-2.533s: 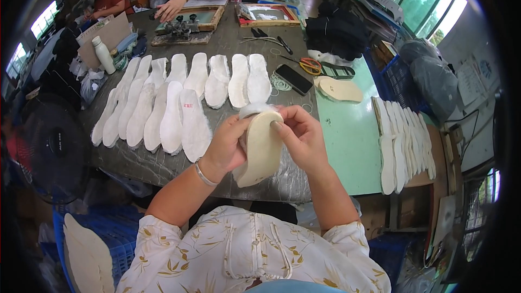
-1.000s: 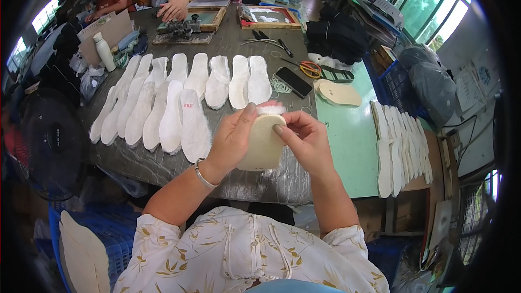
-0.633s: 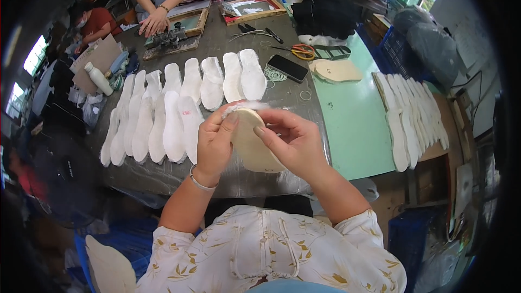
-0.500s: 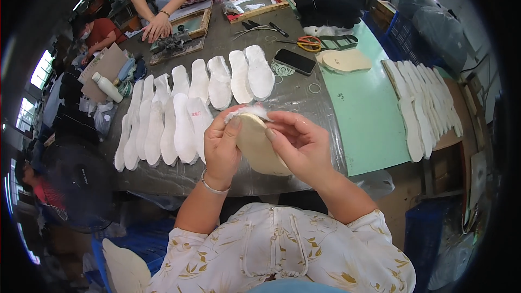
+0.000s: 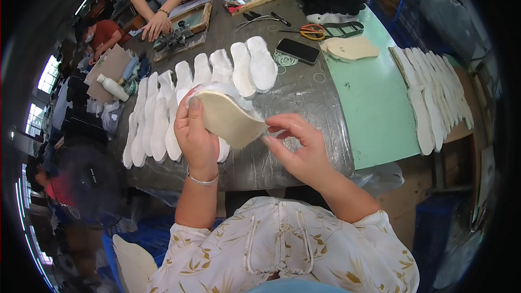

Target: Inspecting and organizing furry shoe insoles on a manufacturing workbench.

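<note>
A cream insole [image 5: 230, 119] with white fluffy lining along its upper edge is held over the near side of the table, tilted, its smooth face toward me. My left hand [image 5: 196, 138] is closed round one end, thumb on the smooth face. At the opposite end, my right hand [image 5: 298, 144] has its thumb and fingertips at the edge, the grip partly hidden. Rows of white fleecy insoles [image 5: 262, 65] lie on the table just beyond and to the left, some covered by my left hand and the held piece.
On the dark table [image 5: 304, 103] lie a phone [image 5: 298, 50], a coil of pale bands [image 5: 286, 59] and orange-handled scissors [image 5: 313, 32]. A green board [image 5: 369, 114] bears cream insoles [image 5: 353, 48]; more insoles [image 5: 429, 97] are stacked far right. Across the table, a person's hands [image 5: 157, 26] work at a frame.
The insole has swung left and turned from upright to slanting sideways. My left hand moved left with it, while my right hand shifted to the opposite end. The view also shifted slightly.
</note>
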A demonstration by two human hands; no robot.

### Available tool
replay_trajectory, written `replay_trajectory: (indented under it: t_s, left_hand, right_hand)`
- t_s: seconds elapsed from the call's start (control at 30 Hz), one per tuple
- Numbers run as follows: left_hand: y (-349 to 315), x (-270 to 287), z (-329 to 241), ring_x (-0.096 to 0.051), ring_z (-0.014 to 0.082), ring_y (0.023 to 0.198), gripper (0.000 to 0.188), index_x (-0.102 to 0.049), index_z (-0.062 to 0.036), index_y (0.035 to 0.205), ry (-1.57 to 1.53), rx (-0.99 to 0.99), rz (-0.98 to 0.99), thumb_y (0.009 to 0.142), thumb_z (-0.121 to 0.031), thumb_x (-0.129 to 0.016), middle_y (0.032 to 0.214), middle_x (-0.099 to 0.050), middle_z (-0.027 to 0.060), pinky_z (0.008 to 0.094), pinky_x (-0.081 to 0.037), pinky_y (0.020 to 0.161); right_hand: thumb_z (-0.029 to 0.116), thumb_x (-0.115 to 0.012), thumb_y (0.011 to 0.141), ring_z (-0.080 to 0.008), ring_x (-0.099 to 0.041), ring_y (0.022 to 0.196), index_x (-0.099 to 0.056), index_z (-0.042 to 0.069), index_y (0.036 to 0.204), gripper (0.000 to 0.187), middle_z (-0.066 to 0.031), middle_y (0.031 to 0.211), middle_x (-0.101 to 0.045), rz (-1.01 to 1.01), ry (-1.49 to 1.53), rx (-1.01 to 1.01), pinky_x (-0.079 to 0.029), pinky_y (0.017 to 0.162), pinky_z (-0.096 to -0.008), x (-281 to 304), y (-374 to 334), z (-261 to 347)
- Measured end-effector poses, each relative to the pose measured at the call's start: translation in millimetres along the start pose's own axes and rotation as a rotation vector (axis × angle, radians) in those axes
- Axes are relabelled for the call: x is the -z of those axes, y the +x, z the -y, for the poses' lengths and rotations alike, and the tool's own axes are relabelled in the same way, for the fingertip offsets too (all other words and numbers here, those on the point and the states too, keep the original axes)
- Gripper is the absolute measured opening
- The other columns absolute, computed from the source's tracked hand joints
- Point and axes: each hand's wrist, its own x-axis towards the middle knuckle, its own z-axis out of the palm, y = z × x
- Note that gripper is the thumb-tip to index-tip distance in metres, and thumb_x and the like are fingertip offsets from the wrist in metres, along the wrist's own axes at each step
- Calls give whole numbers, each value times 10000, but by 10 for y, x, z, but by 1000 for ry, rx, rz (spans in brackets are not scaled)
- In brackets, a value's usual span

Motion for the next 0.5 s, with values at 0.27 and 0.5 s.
replay_trajectory:
  t_s: [0.27, 0.5]
  left_hand:
    - [-75, -110, -72, -642, 160, 944, 337, -516, 66, 1253, 40, 19, -5, 1023, -179, -487, 1062, -653, 116, 299, -524, 850]
    - [-102, -57, -62, -636, 206, 1014, 365, -511, 60, 1260, 138, -36, 36, 1020, -214, -506, 1129, -636, 149, 345, -517, 904]
  right_hand:
    - [112, -749, 791, -245, -643, 830, -665, 24, 998, 239, -99, 932, -636, 10, -99, 142, -527, 717, -330, -178, 284, 0]
    - [94, -771, 782, -182, -627, 808, -667, 34, 939, 197, -79, 909, -660, 1, -67, 87, -501, 715, -292, -237, 306, 6]
